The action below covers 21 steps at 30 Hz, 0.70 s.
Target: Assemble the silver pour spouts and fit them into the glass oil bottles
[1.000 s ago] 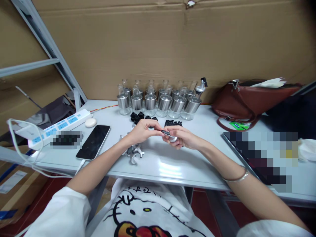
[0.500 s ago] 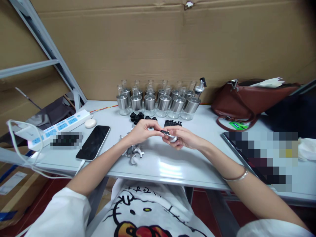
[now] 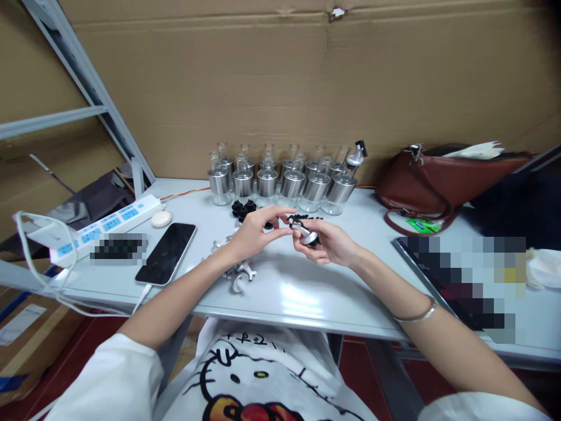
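Over the table, my right hand (image 3: 331, 242) holds a silver pourer spout (image 3: 308, 236) with black parts, between thumb and fingers. My left hand (image 3: 258, 233) pinches the black flap (image 3: 293, 221) at the spout's tip, so both hands meet on one piece. Below my left wrist lie several loose silver spout pieces (image 3: 239, 273), partly covered by my forearm. Black stoppers (image 3: 243, 209) sit just behind my left hand. Small black parts (image 3: 313, 217) are in a group behind my right hand, mostly hidden by it.
Glass bottles with steel sleeves (image 3: 267, 184) stand in rows at the back; one carries a fitted pourer (image 3: 357, 155). On the left are a phone (image 3: 166, 253), a white round case (image 3: 162, 219) and a power strip (image 3: 109, 225). A brown handbag (image 3: 447, 175) is at right.
My right hand has turned the spout, so more of its silver body and black flap shows. My left fingers have shifted slightly and opened wider around the flap.
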Motion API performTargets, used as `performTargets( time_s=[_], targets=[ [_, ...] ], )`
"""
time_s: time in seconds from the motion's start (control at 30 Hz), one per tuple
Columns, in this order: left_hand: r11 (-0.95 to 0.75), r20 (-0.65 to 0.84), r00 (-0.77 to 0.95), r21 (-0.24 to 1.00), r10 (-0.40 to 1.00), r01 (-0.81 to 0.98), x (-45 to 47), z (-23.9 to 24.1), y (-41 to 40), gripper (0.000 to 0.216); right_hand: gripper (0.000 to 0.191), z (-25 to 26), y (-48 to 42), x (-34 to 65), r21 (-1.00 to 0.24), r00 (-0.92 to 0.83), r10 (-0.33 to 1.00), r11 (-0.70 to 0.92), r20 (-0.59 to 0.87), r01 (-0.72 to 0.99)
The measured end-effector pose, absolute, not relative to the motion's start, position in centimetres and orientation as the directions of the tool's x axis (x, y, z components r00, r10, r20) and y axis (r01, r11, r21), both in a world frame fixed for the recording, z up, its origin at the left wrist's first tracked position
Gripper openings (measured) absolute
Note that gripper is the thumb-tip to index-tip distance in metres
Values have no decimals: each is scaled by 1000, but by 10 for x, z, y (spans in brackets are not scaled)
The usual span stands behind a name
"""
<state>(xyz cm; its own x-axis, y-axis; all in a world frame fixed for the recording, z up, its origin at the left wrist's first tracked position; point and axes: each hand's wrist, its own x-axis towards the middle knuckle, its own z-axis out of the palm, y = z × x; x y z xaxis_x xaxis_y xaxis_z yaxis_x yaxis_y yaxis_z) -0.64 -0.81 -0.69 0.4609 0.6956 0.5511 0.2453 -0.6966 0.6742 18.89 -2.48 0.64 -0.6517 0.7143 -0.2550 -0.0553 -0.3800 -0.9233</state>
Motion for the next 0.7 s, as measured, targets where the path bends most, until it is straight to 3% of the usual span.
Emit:
performTargets(
  time_s=[0.1, 0.2, 0.43, 0.7],
  targets=[
    [-814, 632, 515, 481, 579, 325, -8, -9, -7, 30, 26, 4, -22, 190, -933, -664, 713, -354, -225, -64],
    [-836, 648, 532, 375, 545, 400, -9, -10, -6, 30, 25, 2, -21, 189, -936, -680, 708, -339, -189, -93],
    [-860, 694, 530, 276, 488, 430, -10, -12, -6, 26, 42, 3, -24, 184, -942, -655, 735, -317, -174, -106],
    [-836, 685, 516, 269, 515, 479, -8, -11, -8, 24, 48, -1, -24, 184, -955, -682, 710, -290, -175, -57]
  ],
)
